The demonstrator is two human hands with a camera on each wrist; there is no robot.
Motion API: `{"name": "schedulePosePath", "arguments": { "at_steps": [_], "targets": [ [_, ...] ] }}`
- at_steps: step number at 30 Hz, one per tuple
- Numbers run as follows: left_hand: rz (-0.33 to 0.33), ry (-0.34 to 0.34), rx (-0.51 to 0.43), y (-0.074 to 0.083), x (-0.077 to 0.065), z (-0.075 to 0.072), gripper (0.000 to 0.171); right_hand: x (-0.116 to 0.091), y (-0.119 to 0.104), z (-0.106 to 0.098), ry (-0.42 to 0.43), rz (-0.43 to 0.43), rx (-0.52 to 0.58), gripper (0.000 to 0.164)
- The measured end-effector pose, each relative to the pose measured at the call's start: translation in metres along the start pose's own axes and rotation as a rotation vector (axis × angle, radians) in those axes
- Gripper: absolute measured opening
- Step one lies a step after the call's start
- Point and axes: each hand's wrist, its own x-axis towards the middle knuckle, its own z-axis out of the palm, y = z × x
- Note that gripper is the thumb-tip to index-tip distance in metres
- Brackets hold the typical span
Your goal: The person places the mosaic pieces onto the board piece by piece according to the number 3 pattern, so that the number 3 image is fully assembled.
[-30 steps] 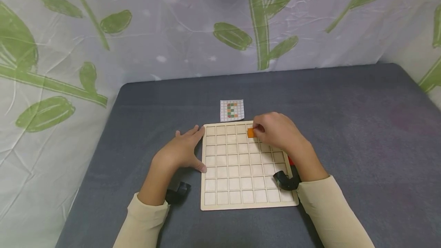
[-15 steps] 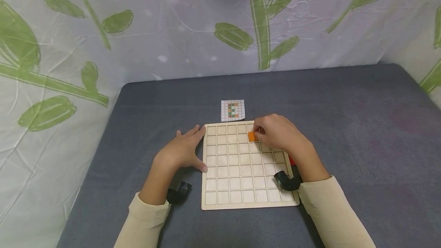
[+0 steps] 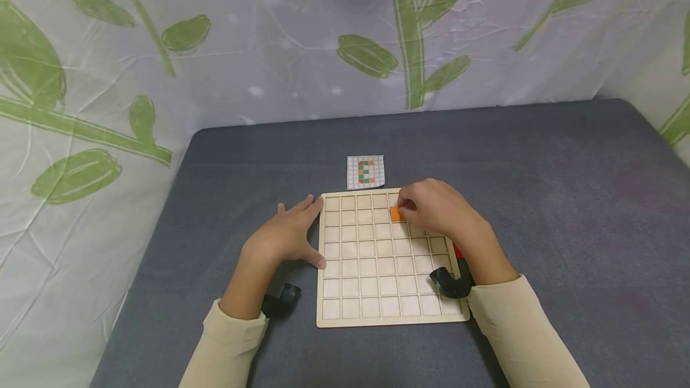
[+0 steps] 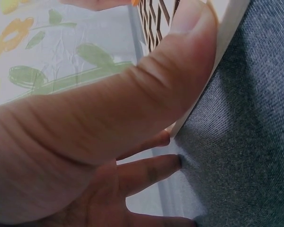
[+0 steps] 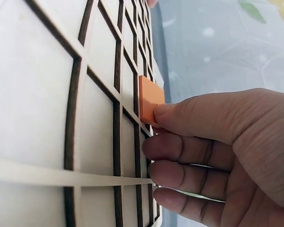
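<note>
A pale wooden grid board (image 3: 366, 267) lies flat on the dark table. With thumb and fingertips my right hand (image 3: 436, 205) pinches an orange square tile (image 5: 150, 98) over a cell in the board's upper right part; the tile (image 3: 396, 214) is partly covered by the fingers in the head view. My left hand (image 3: 286, 232) rests spread at the board's left edge, thumb and index finger touching it. In the left wrist view the thumb (image 4: 180, 61) lies along the board's rim, and the other fingers are stretched out.
Just beyond the board lies a small printed card (image 3: 366, 172) with a coloured grid pattern. Something red (image 3: 458, 251) shows under the right forearm beside the board. Black wrist mounts (image 3: 451, 284) sit at both wrists. A floral cloth (image 3: 269, 47) hangs behind the table (image 3: 539, 196).
The right hand has brought the orange tile slightly toward the near side, about half a cell, then stayed almost still. The left hand has kept its place at the board's edge.
</note>
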Motion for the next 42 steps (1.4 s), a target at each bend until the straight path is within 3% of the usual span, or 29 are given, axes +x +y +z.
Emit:
{"name": "schedulePosePath", "arguments": {
  "at_steps": [15,22,29,42],
  "targets": [
    [-0.005,-0.002,0.019,0.001,0.0,0.001,0.12,0.0,-0.004,0.0,0.037,-0.05,-0.082,0.037],
    [-0.014,-0.002,0.021,0.001,0.0,0.002,0.12,0.001,-0.006,0.003,0.058,-0.018,-0.109,0.03],
    [-0.013,0.002,0.024,0.001,0.0,0.002,0.12,-0.002,-0.001,-0.001,0.016,0.014,-0.033,0.014],
    [-0.015,-0.002,0.02,0.002,-0.001,0.001,0.12,-0.005,0.005,-0.006,-0.036,0.043,0.074,0.022]
  ]
}}
